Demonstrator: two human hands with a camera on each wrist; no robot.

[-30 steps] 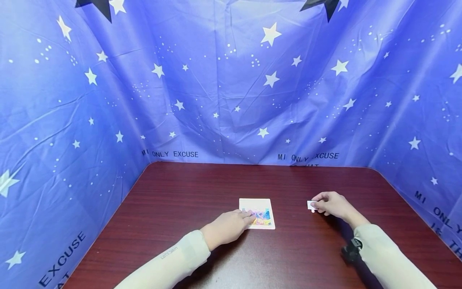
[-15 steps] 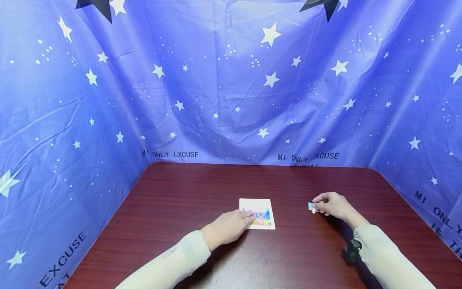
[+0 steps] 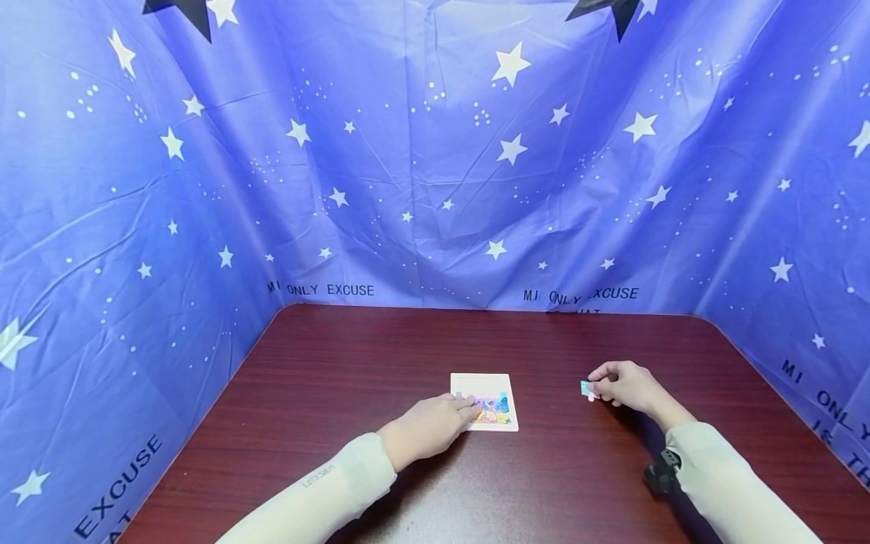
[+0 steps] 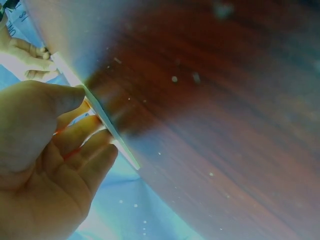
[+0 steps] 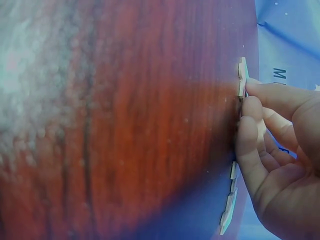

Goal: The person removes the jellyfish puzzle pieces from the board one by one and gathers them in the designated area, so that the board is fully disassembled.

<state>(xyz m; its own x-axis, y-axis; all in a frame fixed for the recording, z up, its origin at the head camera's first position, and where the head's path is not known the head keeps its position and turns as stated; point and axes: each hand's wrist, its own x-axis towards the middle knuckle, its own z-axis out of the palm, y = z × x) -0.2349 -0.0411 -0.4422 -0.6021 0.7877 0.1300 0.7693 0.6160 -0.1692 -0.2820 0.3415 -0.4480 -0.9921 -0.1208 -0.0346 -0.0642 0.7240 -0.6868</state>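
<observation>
A square white-framed puzzle board (image 3: 479,380) lies on the table, with a colourful picture in its lower part and a bare pale upper part. My left hand (image 3: 428,428) rests on its left side, fingertips over the picture. In the left wrist view the thumb touches the near edge of the board (image 4: 129,156) and the other fingers lie over its top. To the right, my right hand (image 3: 628,387) pinches a small light-blue puzzle piece (image 3: 586,388) between thumb and fingers, picture side up. Its thin edge shows in the right wrist view.
More thin puzzle pieces (image 5: 228,212) lie on the table close by my right hand, hidden behind it in the head view. The dark red wooden table (image 3: 353,355) ends at a blue star-patterned curtain (image 3: 408,151) on three sides.
The piece in my right hand showed a white face one second ago and now shows its light-blue face. My left hand and the board have stayed in place.
</observation>
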